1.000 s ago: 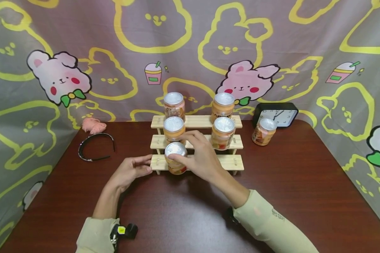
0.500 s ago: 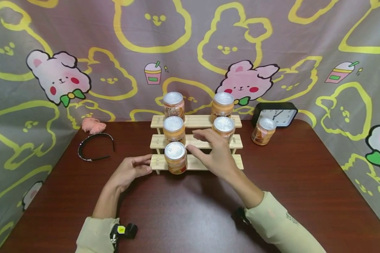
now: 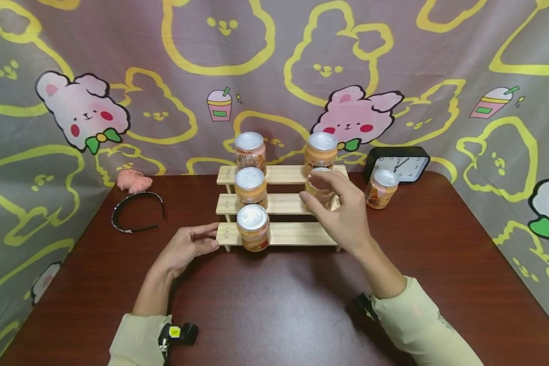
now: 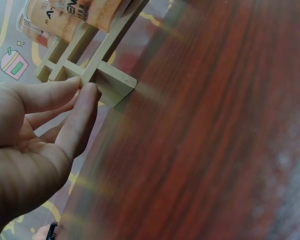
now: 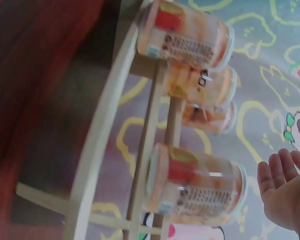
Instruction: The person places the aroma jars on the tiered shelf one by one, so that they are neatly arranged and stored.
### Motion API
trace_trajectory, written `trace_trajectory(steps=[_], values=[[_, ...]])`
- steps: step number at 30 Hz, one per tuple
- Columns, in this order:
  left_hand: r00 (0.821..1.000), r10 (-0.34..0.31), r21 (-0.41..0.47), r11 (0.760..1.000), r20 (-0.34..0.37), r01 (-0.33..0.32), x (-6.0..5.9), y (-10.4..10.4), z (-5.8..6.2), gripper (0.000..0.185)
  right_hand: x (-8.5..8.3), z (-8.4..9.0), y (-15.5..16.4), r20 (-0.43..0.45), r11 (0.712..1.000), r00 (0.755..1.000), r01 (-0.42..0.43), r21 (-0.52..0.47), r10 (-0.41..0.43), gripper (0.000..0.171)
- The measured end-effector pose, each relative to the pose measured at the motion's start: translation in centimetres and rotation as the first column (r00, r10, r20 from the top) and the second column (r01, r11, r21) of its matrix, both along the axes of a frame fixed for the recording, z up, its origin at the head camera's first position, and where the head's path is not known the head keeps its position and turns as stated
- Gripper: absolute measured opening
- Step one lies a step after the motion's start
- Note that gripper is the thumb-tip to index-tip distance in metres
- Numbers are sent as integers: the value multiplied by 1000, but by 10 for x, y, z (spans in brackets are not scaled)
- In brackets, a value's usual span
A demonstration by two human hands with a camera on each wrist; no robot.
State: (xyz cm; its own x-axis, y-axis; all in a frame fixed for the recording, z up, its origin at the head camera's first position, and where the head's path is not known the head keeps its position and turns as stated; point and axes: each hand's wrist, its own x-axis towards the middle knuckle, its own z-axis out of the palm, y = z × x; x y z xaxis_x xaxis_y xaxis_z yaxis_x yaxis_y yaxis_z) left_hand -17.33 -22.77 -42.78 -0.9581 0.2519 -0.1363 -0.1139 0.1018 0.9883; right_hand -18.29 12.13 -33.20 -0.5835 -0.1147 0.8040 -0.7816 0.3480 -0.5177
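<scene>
On table (image 3: 439, 264), behind wooden rack (image 3: 297, 234): clock (image 3: 398, 163), 1 loose can (image 3: 381, 189); headband (image 3: 134, 212) far left. Left hand (image 3: 187, 248), fingers relaxed, touching rack's left end. Right hand (image 3: 343, 211), fingers apart and empty, now off bottom-step can (image 3: 253, 227), hovering over and partly hiding middle-step right can (image 3: 319, 190).

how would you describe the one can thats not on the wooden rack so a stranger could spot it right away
Start at the three-step wooden rack in the middle of the dark red table, then look to its right toward the black clock at the back edge. The lone can stands upright on the tabletop just in front of that clock. Unlike the other orange, silver-lidded cans, it sits on no step.
</scene>
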Motion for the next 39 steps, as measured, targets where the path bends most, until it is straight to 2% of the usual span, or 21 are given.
trace_trajectory(steps=[5, 8, 19, 25, 32, 39], values=[[1000, -4, -1, 1000, -1, 4, 0, 1, 1, 58, -3, 4, 12, 32, 995, 999, -25, -96, 28, 37], [1000, -8, -3, 1000, -4, 8, 0, 1, 1, 59, -6, 5, 21, 41, 994, 999, -22, -109, 27, 39], [1000, -8, -2, 1000, -20, 8, 0, 1, 0, 58, -23, 0, 53, 58, 984, 985, 166, -66, -163, 39], [1000, -7, 8, 1000, -13, 7, 0, 1, -1, 59, -33, -7, 75, 112, 954, 950, 298, -44, -292, 40], [1000, -4, 5, 1000, -13, 4, 1, 0, 0, 59, -43, -15, 101, 216, 926, 902, 377, 26, -374, 44], [1000, 3, 7, 1000, -8, -3, 1, 0, -1, 59, -51, -24, 122, 333, 893, 829, 430, 132, -449, 49]])
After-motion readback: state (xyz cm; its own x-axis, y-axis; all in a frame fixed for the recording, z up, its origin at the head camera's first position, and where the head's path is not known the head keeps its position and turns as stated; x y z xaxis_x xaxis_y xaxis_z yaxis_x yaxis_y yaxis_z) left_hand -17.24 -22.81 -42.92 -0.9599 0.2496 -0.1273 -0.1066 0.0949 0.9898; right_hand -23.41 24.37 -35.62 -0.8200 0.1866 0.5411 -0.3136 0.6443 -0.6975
